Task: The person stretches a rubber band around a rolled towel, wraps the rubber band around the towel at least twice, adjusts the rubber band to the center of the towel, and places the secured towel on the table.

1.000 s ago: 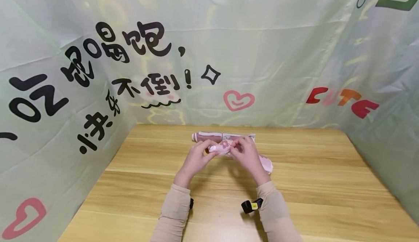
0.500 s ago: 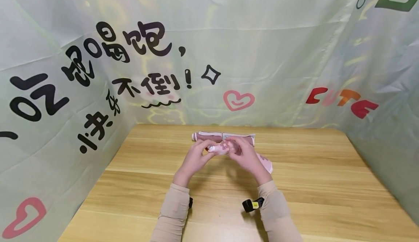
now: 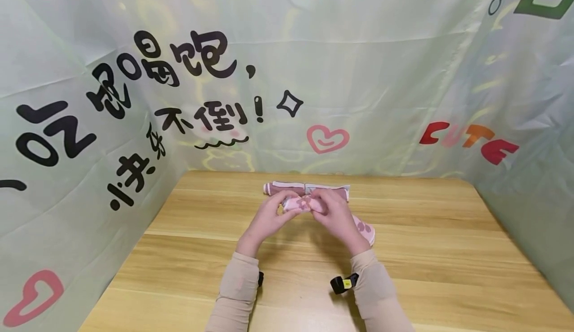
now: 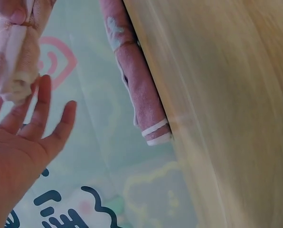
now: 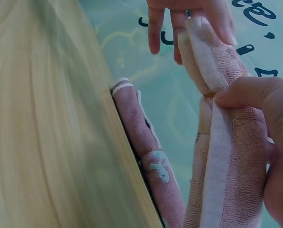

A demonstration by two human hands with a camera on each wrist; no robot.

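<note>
A light pink rolled towel (image 3: 293, 204) with a darker flower pattern is held up over the table between both hands. A thin brownish band (image 5: 209, 94) rings the roll and pinches it in. My left hand (image 3: 269, 216) holds the towel's left end between thumb and fingers; some of its fingers (image 4: 61, 126) stretch out past the end in the left wrist view. My right hand (image 3: 336, 217) grips the roll, its thumb pressing beside the band in the right wrist view. The other pink end (image 3: 365, 230) shows beyond the right wrist. The right hand's remaining fingers are mostly hidden behind the roll.
A darker mauve rolled towel (image 3: 287, 188) with white edging lies across the back of the wooden table (image 3: 417, 252), just behind the hands. Printed cloth walls (image 3: 376, 87) enclose the table at the back and both sides.
The right fingers, earlier picking at the roll's middle, now lie around it. The roll has turned, showing more of its flower pattern. The left hand has barely moved; the mauve towel stays put.
</note>
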